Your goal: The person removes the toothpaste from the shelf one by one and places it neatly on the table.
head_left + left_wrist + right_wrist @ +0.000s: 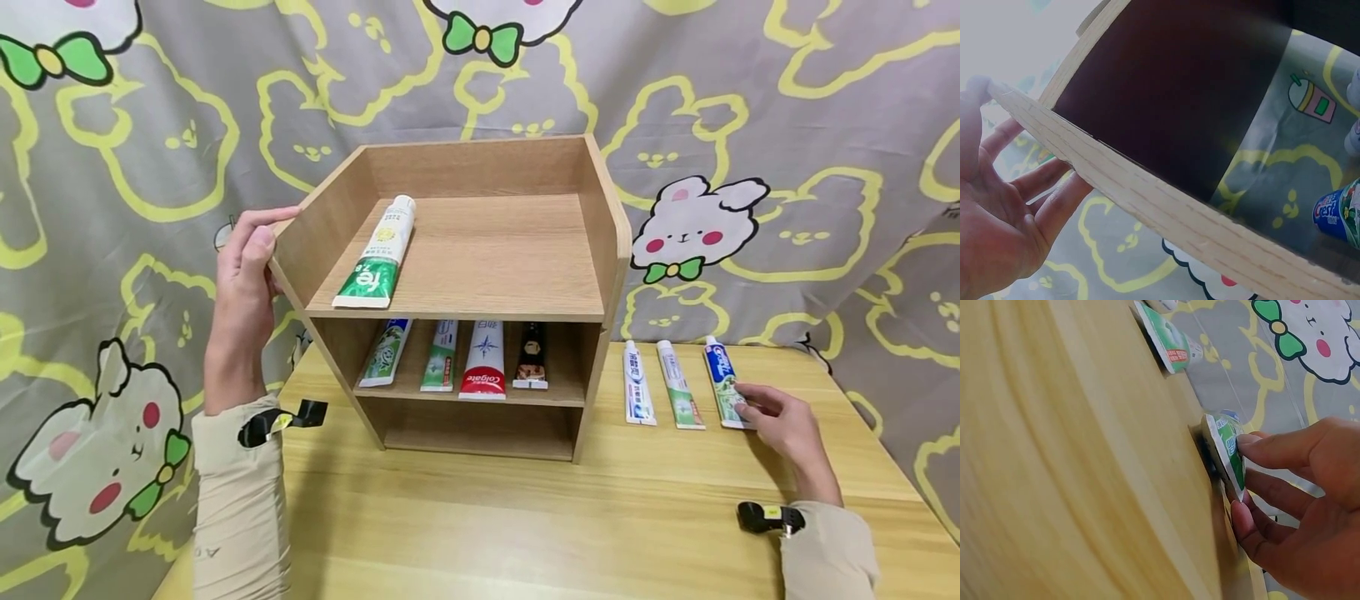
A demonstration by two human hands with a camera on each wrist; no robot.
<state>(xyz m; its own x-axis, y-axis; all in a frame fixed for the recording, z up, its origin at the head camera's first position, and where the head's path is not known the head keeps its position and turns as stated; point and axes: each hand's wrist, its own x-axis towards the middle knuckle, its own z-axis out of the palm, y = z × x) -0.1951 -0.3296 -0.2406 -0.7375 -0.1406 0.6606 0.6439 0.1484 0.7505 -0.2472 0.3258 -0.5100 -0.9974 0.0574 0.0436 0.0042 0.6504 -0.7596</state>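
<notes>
My left hand (247, 258) grips the left side panel of a small wooden shelf (487, 158), thumb at its front edge. In the left wrist view, several fingers lie against the panel's outer face. At the table's right, my right hand (786, 425) pinches the bottom end of a blue-and-green toothpaste tube (722, 375). The right wrist view shows my thumb on the tube's (1230, 447) printed face and fingers along its side. Left of it lie a green-and-white toothpaste tube (681, 387) and a white-and-blue one (637, 387).
A green-and-white toothpaste tube (378, 258) lies on the shelf's top board. Several tubes, among them a red-and-white Colgate tube (483, 362) and a black tube (532, 354), lie in the middle compartment. A patterned curtain (525, 100) hangs behind the wooden table (450, 525).
</notes>
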